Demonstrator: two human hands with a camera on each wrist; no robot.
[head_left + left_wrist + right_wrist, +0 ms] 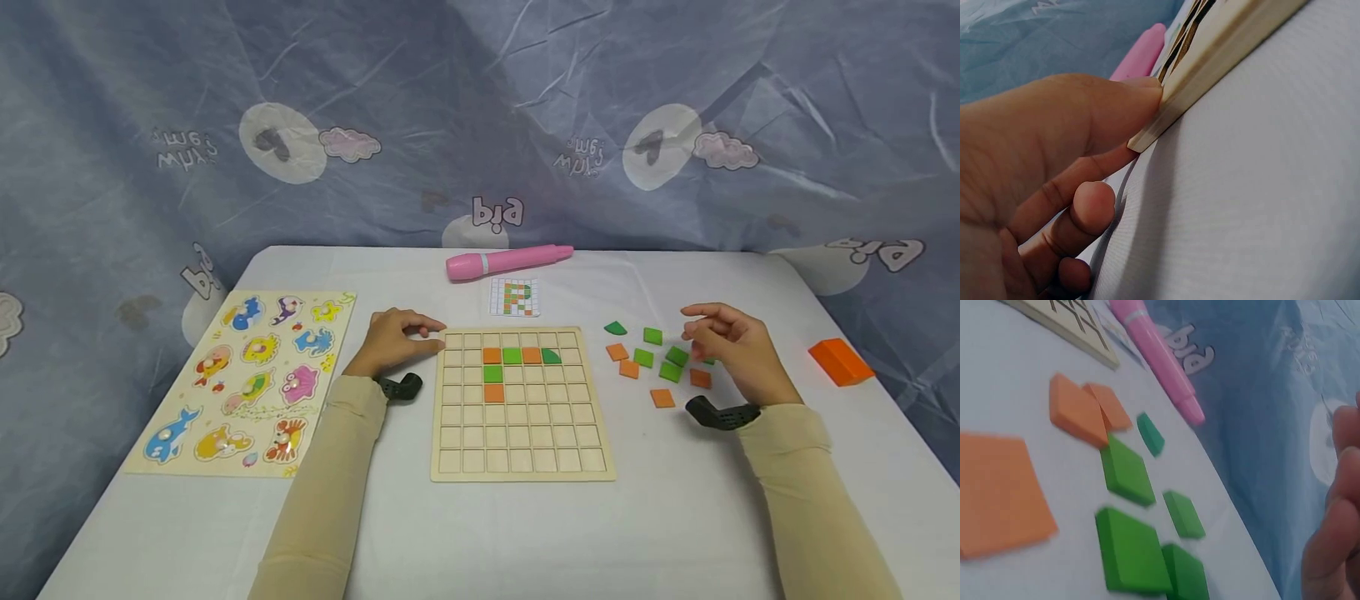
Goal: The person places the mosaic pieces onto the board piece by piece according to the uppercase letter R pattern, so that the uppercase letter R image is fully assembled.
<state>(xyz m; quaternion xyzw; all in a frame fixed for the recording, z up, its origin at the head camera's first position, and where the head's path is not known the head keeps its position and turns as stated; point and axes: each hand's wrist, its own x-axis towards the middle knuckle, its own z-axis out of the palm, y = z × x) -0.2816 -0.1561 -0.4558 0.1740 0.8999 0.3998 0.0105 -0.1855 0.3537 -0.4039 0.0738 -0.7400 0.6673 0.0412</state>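
Observation:
My left hand [395, 340] is at the top left corner of a wooden grid board [525, 437]. In the left wrist view the thumb [1125, 106] and index finger pinch the board's edge. On the grid lie several orange and green square tiles [492, 374] and one dark green rounded piece [551, 357]. To the right of the board my right hand [731, 346] hovers over loose green tiles [670, 372] and orange tiles [662, 398], its fingers loosely bent. Nothing shows between them. Another dark green rounded piece [616, 328] lies near these tiles.
Behind the board lie a small pattern card [514, 297] and a pink marker-shaped object [510, 262]. An animal picture puzzle board [247, 383] covers the table's left side. An orange block [841, 362] sits near the right edge. A grey-blue patterned cloth [450, 108] hangs behind the table.

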